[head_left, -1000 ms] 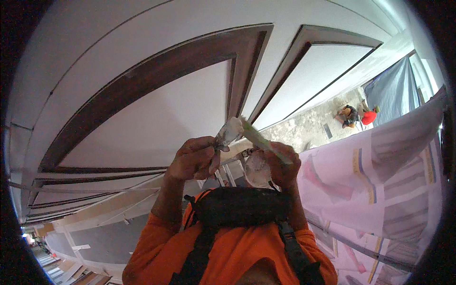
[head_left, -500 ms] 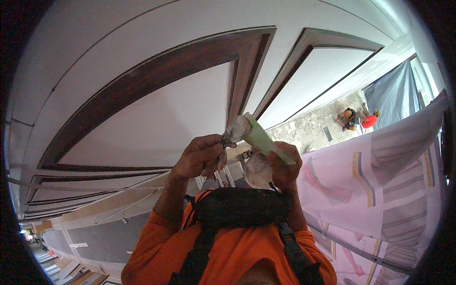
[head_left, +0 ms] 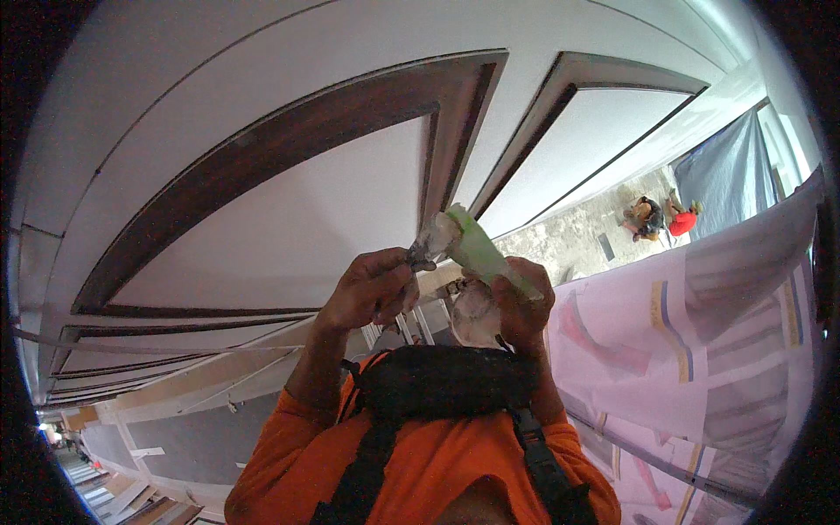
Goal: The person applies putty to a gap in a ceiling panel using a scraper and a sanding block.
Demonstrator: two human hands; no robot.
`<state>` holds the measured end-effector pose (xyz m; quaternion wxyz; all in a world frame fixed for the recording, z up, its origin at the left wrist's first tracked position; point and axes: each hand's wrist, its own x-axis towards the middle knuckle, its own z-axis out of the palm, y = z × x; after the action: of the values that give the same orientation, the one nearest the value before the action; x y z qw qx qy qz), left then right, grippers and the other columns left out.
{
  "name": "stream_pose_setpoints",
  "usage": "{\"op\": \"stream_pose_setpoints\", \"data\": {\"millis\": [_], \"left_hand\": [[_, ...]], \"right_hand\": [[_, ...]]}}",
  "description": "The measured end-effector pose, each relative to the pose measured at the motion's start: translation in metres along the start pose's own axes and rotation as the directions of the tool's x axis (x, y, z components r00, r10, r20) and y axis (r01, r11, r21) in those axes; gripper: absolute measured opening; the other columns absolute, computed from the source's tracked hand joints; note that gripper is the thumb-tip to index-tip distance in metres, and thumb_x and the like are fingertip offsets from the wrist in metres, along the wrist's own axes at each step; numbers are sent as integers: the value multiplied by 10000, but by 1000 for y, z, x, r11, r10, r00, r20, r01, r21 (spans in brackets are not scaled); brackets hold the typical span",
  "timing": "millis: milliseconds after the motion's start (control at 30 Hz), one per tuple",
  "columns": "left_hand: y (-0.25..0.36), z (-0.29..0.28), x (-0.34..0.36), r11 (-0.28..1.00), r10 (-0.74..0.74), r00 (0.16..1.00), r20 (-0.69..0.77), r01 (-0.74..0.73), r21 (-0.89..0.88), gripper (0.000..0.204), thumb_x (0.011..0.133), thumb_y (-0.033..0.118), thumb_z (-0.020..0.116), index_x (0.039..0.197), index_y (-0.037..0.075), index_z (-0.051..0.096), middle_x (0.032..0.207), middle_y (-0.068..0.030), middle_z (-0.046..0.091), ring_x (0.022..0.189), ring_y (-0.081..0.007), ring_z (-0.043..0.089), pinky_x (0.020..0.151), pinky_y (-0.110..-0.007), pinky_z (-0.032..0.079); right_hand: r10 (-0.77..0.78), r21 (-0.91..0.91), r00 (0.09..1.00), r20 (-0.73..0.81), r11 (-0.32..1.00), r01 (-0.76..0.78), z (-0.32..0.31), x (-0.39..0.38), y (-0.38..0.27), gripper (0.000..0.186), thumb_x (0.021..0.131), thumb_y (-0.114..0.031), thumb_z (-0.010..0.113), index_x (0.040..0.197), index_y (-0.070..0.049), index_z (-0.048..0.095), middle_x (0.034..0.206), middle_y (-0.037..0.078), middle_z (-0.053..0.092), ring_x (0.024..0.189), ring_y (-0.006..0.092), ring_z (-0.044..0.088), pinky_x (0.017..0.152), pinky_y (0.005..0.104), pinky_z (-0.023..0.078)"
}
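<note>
Chest-high in the middle, my left hand (head_left: 372, 287) is closed on a putty knife (head_left: 435, 236), its pale blade smeared with white paste. My right hand (head_left: 525, 297) grips a light-green flat spreader (head_left: 479, 249) that slants up toward the left. The spreader's upper end meets or overlaps the putty knife's blade, with whitish paste where they come together. Just below the spreader, beside my right hand, shows a round whitish, paste-smeared thing (head_left: 475, 313); whether I hold it or it stands lower down, I cannot tell.
Ahead rises a white wall with dark-framed panels (head_left: 350, 131). A ladder-like frame (head_left: 411, 325) shows below my hands. Pink printed sheeting (head_left: 630, 341) covers the right side. Far below, two people (head_left: 658, 219) crouch on the floor near a blue-grey tarp (head_left: 726, 175).
Both hands stay almost in place, with the green spreader turned slightly against the putty knife. The crouching people have shifted a little in view.
</note>
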<state>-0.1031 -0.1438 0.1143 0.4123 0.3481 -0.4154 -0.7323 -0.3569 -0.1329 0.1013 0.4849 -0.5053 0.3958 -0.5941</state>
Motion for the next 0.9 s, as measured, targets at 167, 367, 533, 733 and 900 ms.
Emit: {"op": "stream_pose_setpoints", "data": {"millis": [167,367,533,733,900], "left_hand": [[11,4,-1,999,-11,1000,9,11,-32,304,1044,196,483,1202,-35,601,688,-74,619,393,-38,400,357,-204,344],[-8,-20,-3,985,118,987,-111,-103,137,368,1028,271,512,1206,-38,601,675,-73,610,384,-58,378,354,-227,305],[5,-22,-11,975,131,981,-140,-102,198,410,1026,309,508,1211,-46,598,650,-62,588,389,-63,383,358,-235,298],[19,-17,-17,993,94,985,-147,-82,90,381,1026,310,509,1152,-37,608,613,-33,558,395,-55,382,374,-230,301],[26,-18,-20,916,-39,992,-119,84,393,338,1028,302,514,1089,-19,602,609,-29,556,406,-55,391,381,-228,313]], "right_hand": [[-145,-426,959,245,872,241,-4,3,5,285,858,-75,763,1100,9,639,1078,138,674,999,194,645,864,331,527],[-273,-291,956,103,911,292,-14,21,0,173,874,5,708,1040,-18,667,1097,246,707,1072,312,684,909,394,548],[-471,-554,750,464,507,660,-24,42,-33,279,768,-61,800,1030,-80,708,1175,144,710,1125,389,657,944,459,547],[-398,-579,717,572,423,697,-29,53,-53,301,746,-60,799,1034,-124,739,1232,80,691,1184,371,622,961,446,546],[-391,-603,683,617,323,729,-27,57,-57,355,725,-38,786,1062,-143,743,1259,52,677,1214,360,602,967,436,551]]}}
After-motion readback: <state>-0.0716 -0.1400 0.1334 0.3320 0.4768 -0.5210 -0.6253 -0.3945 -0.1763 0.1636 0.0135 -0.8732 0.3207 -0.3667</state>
